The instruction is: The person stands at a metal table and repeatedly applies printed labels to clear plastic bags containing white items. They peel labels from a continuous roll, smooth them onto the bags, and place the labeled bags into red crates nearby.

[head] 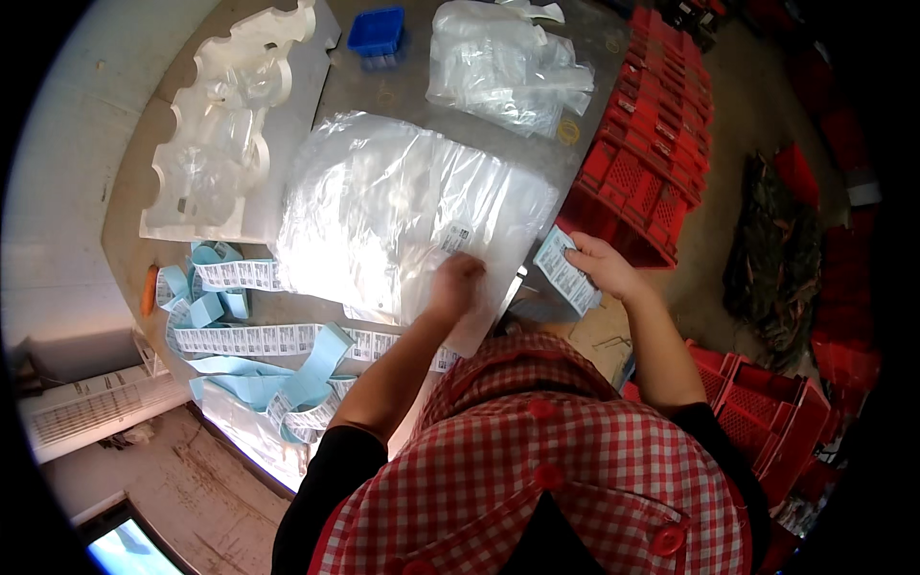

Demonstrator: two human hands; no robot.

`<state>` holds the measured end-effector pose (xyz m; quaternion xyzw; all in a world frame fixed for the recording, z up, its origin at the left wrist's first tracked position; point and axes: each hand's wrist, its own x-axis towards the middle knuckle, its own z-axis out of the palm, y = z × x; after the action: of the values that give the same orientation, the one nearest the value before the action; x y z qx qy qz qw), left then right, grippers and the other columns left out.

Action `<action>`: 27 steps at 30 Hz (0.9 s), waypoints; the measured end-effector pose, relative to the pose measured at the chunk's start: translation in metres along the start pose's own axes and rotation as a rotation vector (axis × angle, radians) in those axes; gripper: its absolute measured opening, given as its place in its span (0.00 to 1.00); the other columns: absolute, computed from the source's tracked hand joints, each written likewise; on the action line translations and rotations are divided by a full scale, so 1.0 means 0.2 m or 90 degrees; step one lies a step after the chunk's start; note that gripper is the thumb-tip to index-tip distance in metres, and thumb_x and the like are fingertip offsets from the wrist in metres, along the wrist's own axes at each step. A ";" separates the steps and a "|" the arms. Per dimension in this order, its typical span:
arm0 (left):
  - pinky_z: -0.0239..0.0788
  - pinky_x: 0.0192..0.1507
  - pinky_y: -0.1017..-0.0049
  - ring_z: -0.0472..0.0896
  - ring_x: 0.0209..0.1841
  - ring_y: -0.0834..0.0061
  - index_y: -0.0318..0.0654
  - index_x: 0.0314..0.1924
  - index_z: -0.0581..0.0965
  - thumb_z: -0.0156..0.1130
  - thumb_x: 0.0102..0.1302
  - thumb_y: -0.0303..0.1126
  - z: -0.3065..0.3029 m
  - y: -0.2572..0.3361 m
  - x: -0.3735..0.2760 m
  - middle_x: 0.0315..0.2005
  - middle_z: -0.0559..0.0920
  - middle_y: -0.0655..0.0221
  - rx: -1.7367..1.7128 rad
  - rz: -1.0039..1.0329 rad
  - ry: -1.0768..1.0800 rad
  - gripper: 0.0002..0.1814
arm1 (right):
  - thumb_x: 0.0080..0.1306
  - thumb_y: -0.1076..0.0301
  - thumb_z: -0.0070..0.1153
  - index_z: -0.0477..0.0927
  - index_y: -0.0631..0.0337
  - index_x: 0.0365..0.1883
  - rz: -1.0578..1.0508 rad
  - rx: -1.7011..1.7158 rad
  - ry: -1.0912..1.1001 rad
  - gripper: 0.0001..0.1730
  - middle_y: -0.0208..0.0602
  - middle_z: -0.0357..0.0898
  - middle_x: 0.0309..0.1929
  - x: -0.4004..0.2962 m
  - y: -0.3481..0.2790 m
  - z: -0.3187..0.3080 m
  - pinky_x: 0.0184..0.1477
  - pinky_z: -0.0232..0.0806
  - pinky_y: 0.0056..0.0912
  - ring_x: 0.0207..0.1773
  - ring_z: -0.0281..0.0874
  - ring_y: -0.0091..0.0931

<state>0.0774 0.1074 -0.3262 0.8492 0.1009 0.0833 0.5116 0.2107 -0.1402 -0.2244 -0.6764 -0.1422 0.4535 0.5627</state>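
Note:
A broad pile of clear plastic bags (359, 208) lies on the metal table before me. Over its near right part is my left hand (458, 286), blurred, with curled fingers; whether it pinches the plastic is hidden. Just beyond those fingers a printed label (456, 236) shows on the top bag. Off the table's right edge, my right hand (604, 266) grips a folded stack of labels (564, 269) with pale blue backing, thumb on top. Long loose strips of similar labels (248, 339) curl across the table at the left, one running under my left forearm.
A white scalloped rack (287, 144) holding clear plastic stands at the back left. Behind the pile are more plastic bags (496, 68) and a blue tray (375, 30). Stacked red crates (632, 158) line the right side. An orange carrot-like object (149, 290) lies at the left edge.

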 end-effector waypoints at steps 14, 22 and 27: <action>0.67 0.46 0.73 0.76 0.37 0.73 0.31 0.57 0.72 0.72 0.52 0.33 -0.45 0.44 0.08 0.40 0.79 0.66 -0.185 -0.192 0.000 0.33 | 0.63 0.55 0.55 0.76 0.64 0.27 -0.152 -0.451 0.126 0.18 0.51 0.75 0.28 0.21 -0.18 0.36 0.36 0.64 0.44 0.34 0.73 0.46; 0.63 0.34 0.78 0.74 0.30 0.82 0.34 0.40 0.79 0.64 0.57 0.28 -0.22 0.18 0.17 0.28 0.81 0.73 -0.383 -0.388 -0.104 0.11 | 0.61 0.53 0.56 0.79 0.63 0.31 -0.063 -0.505 0.122 0.19 0.49 0.78 0.31 0.40 -0.10 0.44 0.41 0.67 0.44 0.38 0.76 0.46; 0.69 0.43 0.69 0.78 0.37 0.67 0.33 0.43 0.79 0.62 0.58 0.28 -0.16 0.17 0.18 0.32 0.81 0.64 0.014 -0.188 0.099 0.13 | 0.62 0.53 0.55 0.81 0.63 0.34 -0.013 -0.620 0.153 0.19 0.49 0.80 0.36 0.49 -0.08 0.50 0.45 0.69 0.45 0.42 0.78 0.45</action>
<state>0.1068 0.1293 -0.2802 0.8215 0.2646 0.0719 0.4999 0.1918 -0.0021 -0.2505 -0.9065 -0.2781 0.2476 0.1989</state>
